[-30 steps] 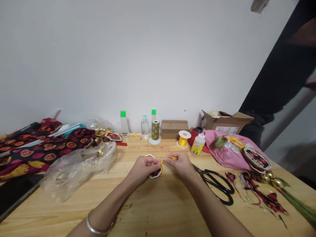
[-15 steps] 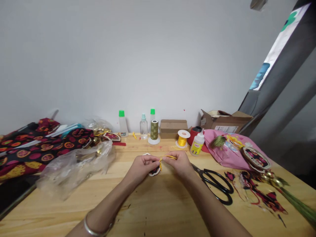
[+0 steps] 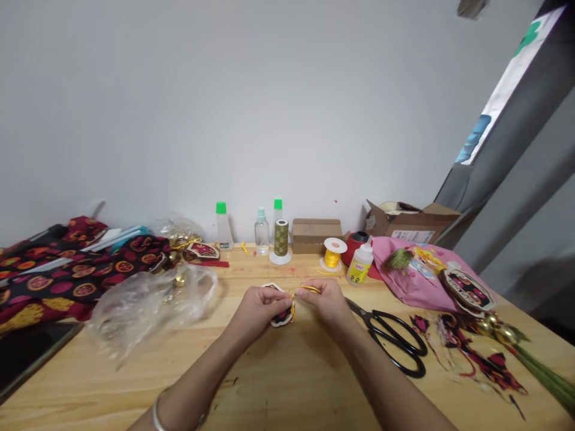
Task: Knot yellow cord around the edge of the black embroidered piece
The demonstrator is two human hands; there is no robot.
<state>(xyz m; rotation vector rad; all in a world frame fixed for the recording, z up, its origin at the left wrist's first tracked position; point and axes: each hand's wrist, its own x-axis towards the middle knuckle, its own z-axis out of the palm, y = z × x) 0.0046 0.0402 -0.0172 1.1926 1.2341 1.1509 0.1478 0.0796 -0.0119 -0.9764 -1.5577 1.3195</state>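
Observation:
My left hand (image 3: 264, 306) is closed, thumb and fingers pinching yellow cord beside a small dark ornament with a pale scalloped edge (image 3: 281, 322). Part of that ornament is hidden behind the fingers. My right hand (image 3: 327, 300) pinches the other end of the yellow cord (image 3: 311, 288), which runs between both hands. A loop of cord hangs over the ornament's right side. Black-handled scissors (image 3: 395, 335) lie just right of my right hand, blades partly behind the wrist.
Along the wall stand green-capped bottles (image 3: 224, 227), an olive thread spool (image 3: 281, 238), a yellow cord spool (image 3: 332, 256) and a glue bottle (image 3: 360, 264). Fabric scraps (image 3: 483, 356) and a pink bag (image 3: 399, 275) are right; a clear plastic bag (image 3: 148, 308) and patterned cloth (image 3: 90, 272) left.
The view has shifted slightly. The clear plastic bag at left appears spread a little further right. Both hands keep pinching the cord in nearly the same place.

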